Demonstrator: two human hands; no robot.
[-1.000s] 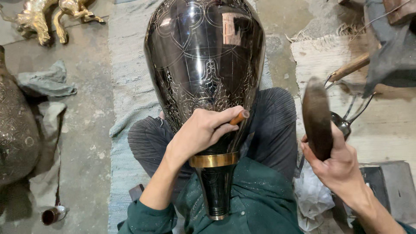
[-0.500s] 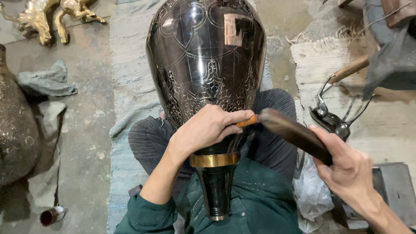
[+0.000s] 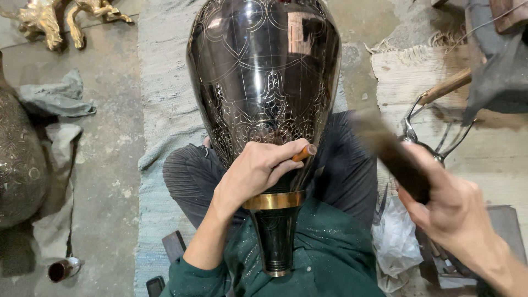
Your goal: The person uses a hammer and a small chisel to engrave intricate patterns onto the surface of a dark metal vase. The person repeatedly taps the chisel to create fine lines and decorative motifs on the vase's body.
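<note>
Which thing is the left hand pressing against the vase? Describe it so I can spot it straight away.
Start at the large dark engraved metal vase lying across the person's lap. Just above its gold band, the left hand grips a short, thin orange-brown chisel, its blunt end poking out past the fingers. It is the only slim orange rod touching the vase.

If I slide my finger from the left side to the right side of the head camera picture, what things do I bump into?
Dark patterned pot → grey rag → big engraved vase → left hand holding a small chisel → dark mallet in the right hand → metal tongs.
</note>
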